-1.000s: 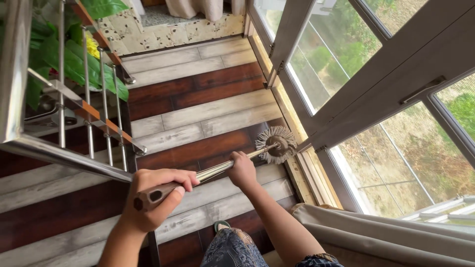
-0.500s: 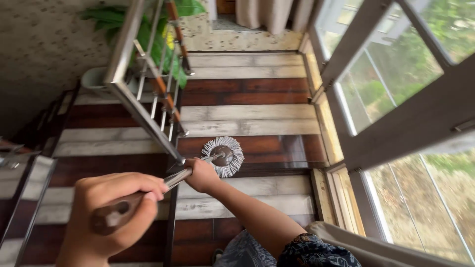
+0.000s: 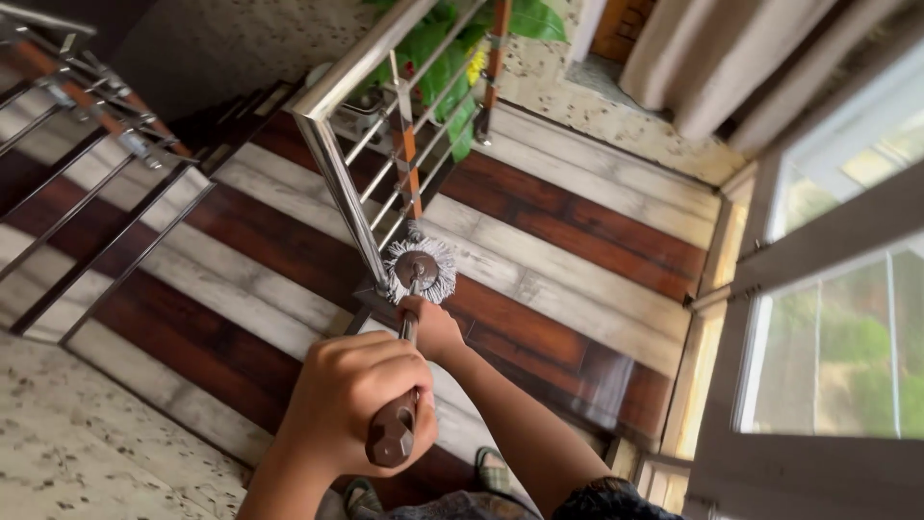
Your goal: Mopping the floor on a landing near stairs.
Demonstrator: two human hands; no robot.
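The mop (image 3: 416, 273) has swung from the open floor by the window to the foot of the steel railing post (image 3: 339, 178), its round fringed head touching the post's base just beyond the right hand (image 3: 432, 327). Both hands stay clenched on the handle, the left hand (image 3: 354, 404) gripping the brown end, the right lower on the metal shaft. The handle's long axis runs straight away from the person toward the railing, with a green plant (image 3: 445, 58) behind the bars and a window (image 3: 847, 318) off to the right.

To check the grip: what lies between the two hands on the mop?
Head view: the right hand touches the left hand; no bare handle shows between them.

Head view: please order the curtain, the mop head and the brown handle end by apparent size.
1. curtain
2. mop head
3. brown handle end; it is nearest the camera, so ranks 2 and 3 are uncertain.
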